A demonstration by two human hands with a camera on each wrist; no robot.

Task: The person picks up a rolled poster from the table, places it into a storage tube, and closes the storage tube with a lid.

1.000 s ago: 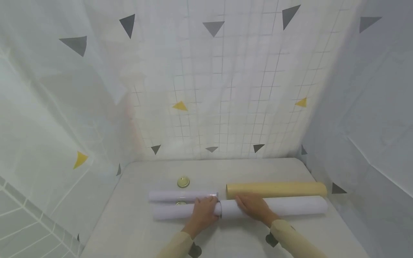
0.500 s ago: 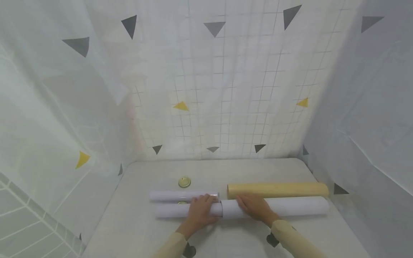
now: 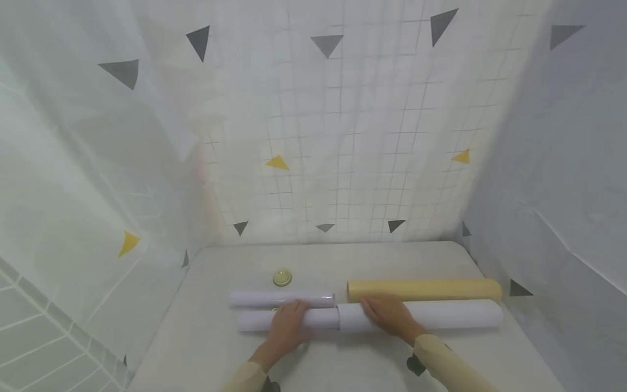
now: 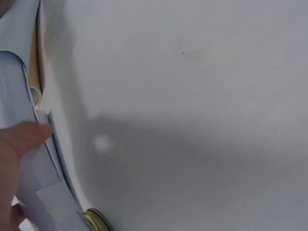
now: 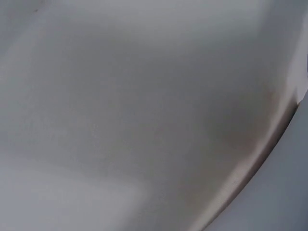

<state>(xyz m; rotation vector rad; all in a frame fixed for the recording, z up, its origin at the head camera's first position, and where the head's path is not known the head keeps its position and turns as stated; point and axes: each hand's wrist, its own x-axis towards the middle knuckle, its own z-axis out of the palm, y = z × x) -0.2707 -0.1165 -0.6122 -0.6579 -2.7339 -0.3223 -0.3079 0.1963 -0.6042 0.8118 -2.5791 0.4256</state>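
Note:
A narrow white paper roll (image 3: 324, 319) lies sideways on the table, its right end inside or against the mouth of a wider white paper roll (image 3: 455, 314). My left hand (image 3: 286, 328) grips the narrow roll, fingers over its far side and thumb on the near side. In the left wrist view, fingers (image 4: 29, 136) bend over the roll (image 4: 36, 173). My right hand (image 3: 390, 317) holds the wide roll near its left end. The right wrist view shows only table and a curved white edge (image 5: 276, 192), with no hand visible.
Behind the narrow roll lies another slim white roll (image 3: 245, 299) with shiny film at its right end. A tan roll (image 3: 426, 290) sits behind the wide one. One gold round lid (image 3: 282, 277) lies farther back; another (image 4: 98, 221) is mostly hidden between the slim rolls.
My left hand has slid left along the narrow roll, away from the joint, uncovering more of both slim rolls. The right hand has stayed in place on the wide roll.

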